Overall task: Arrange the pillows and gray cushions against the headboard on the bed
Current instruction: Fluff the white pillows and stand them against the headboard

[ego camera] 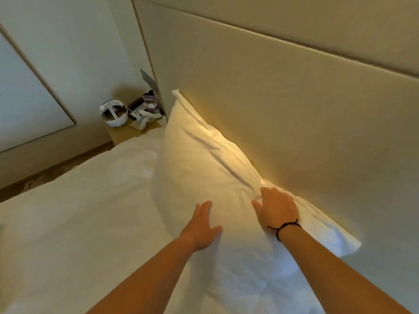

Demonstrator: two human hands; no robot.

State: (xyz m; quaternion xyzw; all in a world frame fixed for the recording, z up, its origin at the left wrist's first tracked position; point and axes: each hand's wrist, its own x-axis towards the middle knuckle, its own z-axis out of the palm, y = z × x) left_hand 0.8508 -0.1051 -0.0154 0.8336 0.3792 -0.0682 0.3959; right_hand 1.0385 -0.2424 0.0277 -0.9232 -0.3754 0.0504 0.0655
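The padded headboard [283, 105] is the anchor. Below it lies the white bed [79, 223], and a white pillow [204, 159] leans upright against the headboard's foot, its top edge touching the panel. No gray cushions are in view. Both hands press flat on the pillow's face with fingers spread: the left hand [203, 225] farther from the headboard, the right hand [277, 208] nearer it. Pushing evenly toward the headboard should seat the pillow square; lopsided pressure would likely tip it.
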